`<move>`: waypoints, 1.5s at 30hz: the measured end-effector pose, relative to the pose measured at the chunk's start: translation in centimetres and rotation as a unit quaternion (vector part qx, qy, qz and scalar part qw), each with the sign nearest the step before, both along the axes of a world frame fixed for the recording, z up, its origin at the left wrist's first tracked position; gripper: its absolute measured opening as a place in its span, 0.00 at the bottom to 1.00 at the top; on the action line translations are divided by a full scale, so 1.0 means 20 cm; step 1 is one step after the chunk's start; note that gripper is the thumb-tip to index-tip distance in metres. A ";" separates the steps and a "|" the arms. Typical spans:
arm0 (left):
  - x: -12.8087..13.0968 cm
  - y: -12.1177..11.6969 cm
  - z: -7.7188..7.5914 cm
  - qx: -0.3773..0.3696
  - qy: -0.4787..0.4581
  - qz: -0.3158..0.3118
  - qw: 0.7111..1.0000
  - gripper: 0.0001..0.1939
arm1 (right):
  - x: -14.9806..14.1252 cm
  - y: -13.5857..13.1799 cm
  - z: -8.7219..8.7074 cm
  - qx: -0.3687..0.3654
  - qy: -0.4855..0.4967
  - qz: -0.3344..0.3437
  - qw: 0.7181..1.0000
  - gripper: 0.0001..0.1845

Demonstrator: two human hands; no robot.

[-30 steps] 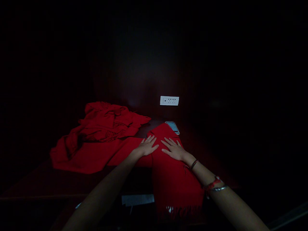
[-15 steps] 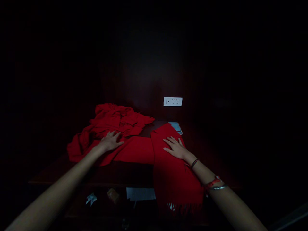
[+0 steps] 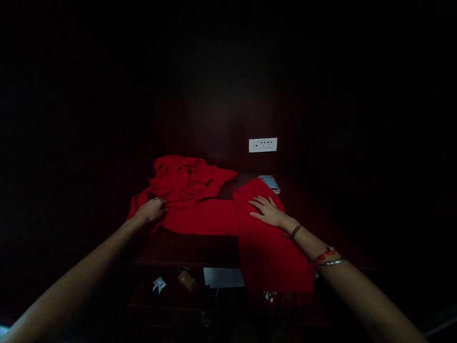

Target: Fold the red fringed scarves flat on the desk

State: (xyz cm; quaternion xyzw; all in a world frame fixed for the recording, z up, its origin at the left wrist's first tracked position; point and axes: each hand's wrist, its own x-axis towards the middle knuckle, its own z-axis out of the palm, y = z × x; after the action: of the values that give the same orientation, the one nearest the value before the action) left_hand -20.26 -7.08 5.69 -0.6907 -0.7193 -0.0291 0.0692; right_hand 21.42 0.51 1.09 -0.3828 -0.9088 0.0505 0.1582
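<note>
A red fringed scarf (image 3: pixel 200 216) lies across a dark tabletop, with one end folded over at the right and hanging past the front edge. My right hand (image 3: pixel 267 211) rests flat on that folded part, fingers spread. At the scarf's left side, my left hand (image 3: pixel 153 209) has its fingers curled in and closed on the cloth. Behind it is a crumpled heap of the same red cloth (image 3: pixel 185 176); whether it is all one piece I cannot tell. The hanging end shows a fringe (image 3: pixel 285 297).
A white wall socket (image 3: pixel 263 145) is on the dark back wall. Partly under the scarf's far corner lies a flat light-blue object (image 3: pixel 269 183). Below the front edge, a shelf holds a white paper (image 3: pixel 224 277), a brownish packet (image 3: pixel 186 280) and a small crumpled white piece (image 3: pixel 159 284).
My left hand has gone from spread on the cloth to closed on it, and the cloth's left edge has drawn inward. The right hand stays flat. The view has shifted slightly.
</note>
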 end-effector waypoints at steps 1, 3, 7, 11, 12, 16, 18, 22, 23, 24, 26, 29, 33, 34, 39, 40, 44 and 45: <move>0.06 0.02 0.06 0.033 -0.022 -0.002 0.999 0.15 | 0.00 0.00 0.00 -0.002 0.026 0.008 1.000 0.30; 0.22 0.07 0.20 0.125 -0.105 -0.016 0.986 0.14 | -0.02 0.01 0.00 -0.019 0.096 0.027 0.995 0.29; 0.69 0.22 0.41 0.202 -0.262 -0.101 0.938 0.14 | -0.04 0.03 0.02 -0.134 0.324 0.032 0.936 0.27; 1.22 0.36 0.43 0.112 -0.463 -0.198 0.857 0.23 | 0.00 0.05 0.09 -0.267 0.534 0.010 0.802 0.25; 1.32 0.38 0.41 0.063 -0.478 -0.241 0.842 0.25 | 0.03 0.06 0.10 -0.272 0.567 0.008 0.778 0.25; 1.37 0.41 0.27 0.050 -0.385 -0.320 0.864 0.21 | 0.17 0.11 0.13 -0.240 0.596 -0.142 0.753 0.28; 1.23 0.42 0.18 0.063 -0.298 -0.250 0.919 0.21 | 0.22 0.13 0.13 -0.173 0.536 -0.263 0.783 0.30; 0.90 0.41 0.02 -0.102 -0.195 -0.128 0.967 0.31 | 0.17 0.08 0.13 0.048 0.333 -0.191 0.922 0.33; 0.85 0.40 -0.01 -0.123 -0.189 -0.124 0.966 0.31 | 0.13 0.05 0.13 0.073 0.269 -0.129 0.952 0.33; 0.82 0.38 -0.03 -0.127 -0.191 -0.127 0.965 0.29 | 0.09 0.02 0.13 0.081 0.205 -0.073 0.973 0.34; 0.81 0.37 -0.03 -0.108 -0.228 -0.141 0.957 0.21 | 0.00 -0.03 0.12 0.074 0.096 -0.006 0.993 0.35; 0.90 0.37 0.06 -0.079 -0.383 -0.211 0.896 0.13 | -0.06 -0.04 0.11 0.055 0.052 0.026 0.997 0.28; 1.03 0.43 0.21 0.051 -0.542 -0.296 0.785 0.19 | 0.09 0.05 0.16 0.055 0.290 -0.019 0.955 0.19; 1.05 0.45 0.21 0.096 -0.536 -0.291 0.787 0.19 | 0.17 0.08 0.19 0.061 0.365 -0.069 0.926 0.18; 1.07 0.54 -0.04 0.151 -0.363 -0.173 0.903 0.19 | 0.66 0.14 0.34 0.060 0.388 -0.422 0.817 0.24; 1.07 0.55 -0.12 0.119 -0.337 -0.159 0.920 0.21 | 0.72 0.13 0.37 0.057 0.346 -0.460 0.816 0.28; 1.05 0.57 -0.30 0.032 -0.286 -0.172 0.942 0.25 | 0.65 0.04 0.46 0.156 0.209 -0.413 0.873 0.33; 1.04 0.58 -0.31 0.040 -0.285 -0.187 0.939 0.25 | 0.57 0.03 0.46 0.178 0.173 -0.345 0.905 0.31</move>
State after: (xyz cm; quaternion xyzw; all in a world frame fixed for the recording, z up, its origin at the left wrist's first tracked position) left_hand 0.58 4.43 -0.45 -0.7722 -0.5650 -0.2658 -0.1174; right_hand 32.77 1.12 10.31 -0.6235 -0.6718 -0.1046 0.3859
